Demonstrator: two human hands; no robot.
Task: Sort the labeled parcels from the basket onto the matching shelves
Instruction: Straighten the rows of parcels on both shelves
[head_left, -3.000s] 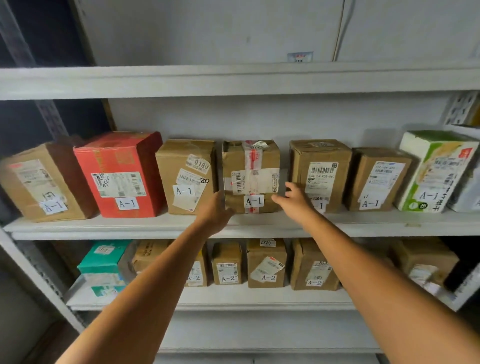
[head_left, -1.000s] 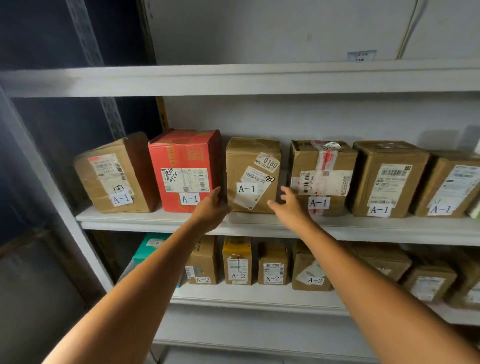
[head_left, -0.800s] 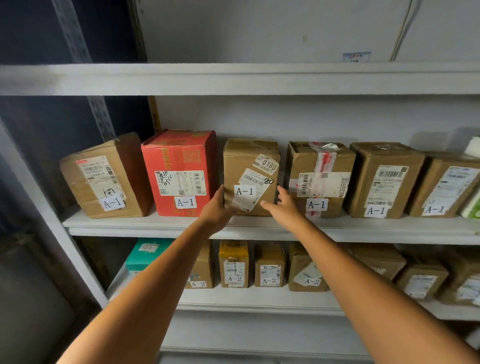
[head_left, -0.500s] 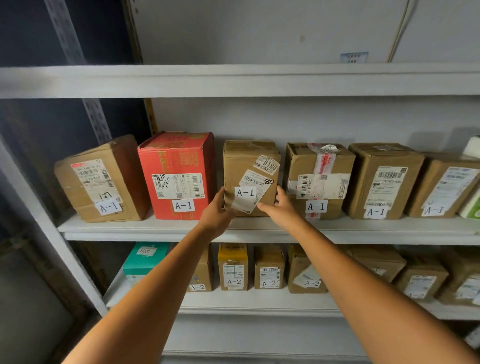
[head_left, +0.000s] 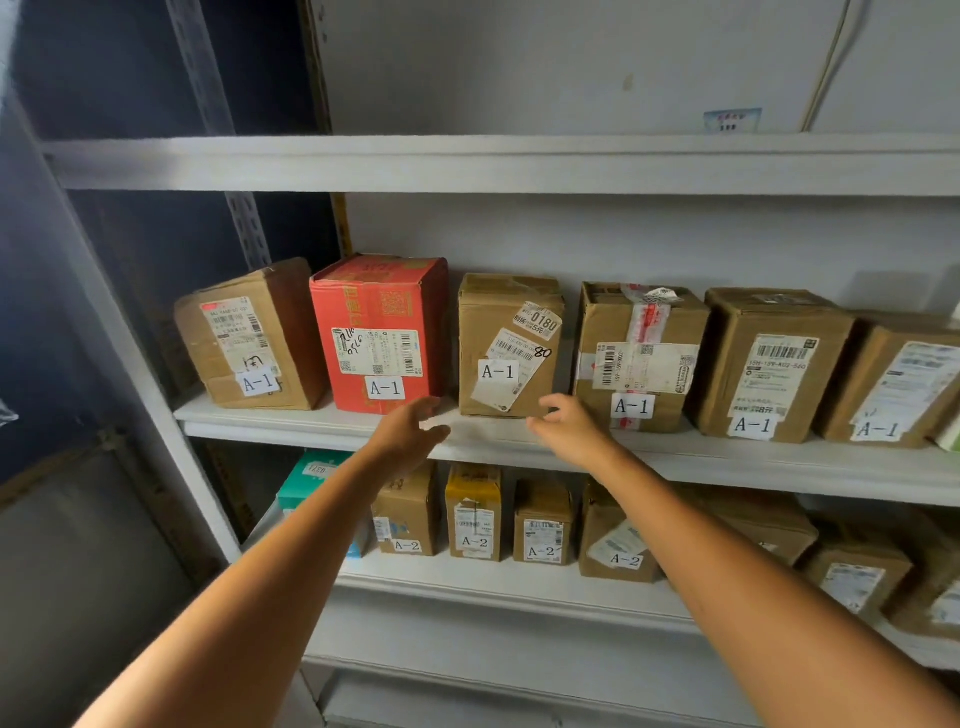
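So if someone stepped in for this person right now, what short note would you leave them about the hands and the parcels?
Left hand: open, holding nothing, in front of the upper shelf.
Right hand: open, holding nothing, by the lower right corner of the brown box marked 0180.
Done: that box stands upright on the upper shelf among other A-1 boxes; A-2 boxes sit on the lower shelf.
Left: the basket is out of view, so I cannot say how many parcels remain.
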